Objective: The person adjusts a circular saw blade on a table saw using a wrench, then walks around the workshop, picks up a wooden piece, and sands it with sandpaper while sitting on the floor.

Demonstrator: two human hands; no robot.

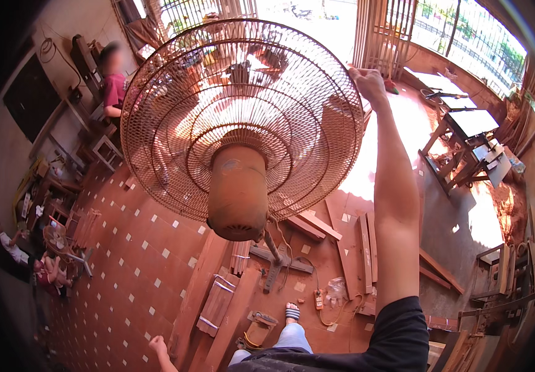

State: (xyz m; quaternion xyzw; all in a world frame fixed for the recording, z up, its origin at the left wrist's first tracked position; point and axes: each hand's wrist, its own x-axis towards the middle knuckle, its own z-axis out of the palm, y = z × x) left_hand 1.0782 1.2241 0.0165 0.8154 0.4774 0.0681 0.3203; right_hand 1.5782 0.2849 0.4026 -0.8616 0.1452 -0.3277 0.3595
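A large pedestal fan stands right before me, seen from the back. Its round wire cage looks brown and dusty around the motor housing. My right arm is stretched out, and my right hand is closed on the cage's right rim, fingers curled over the wire. The fan's pole runs down to a cross-shaped base on the tiled floor. Low at the left, my left hand hangs beside long timber boards, its fingers curled in and nothing seen in them.
Bundled wood strips and loose planks lie around the fan's base. A cord runs to an orange power strip. Workbenches stand at the right. One person stands at far left; others sit near a second fan.
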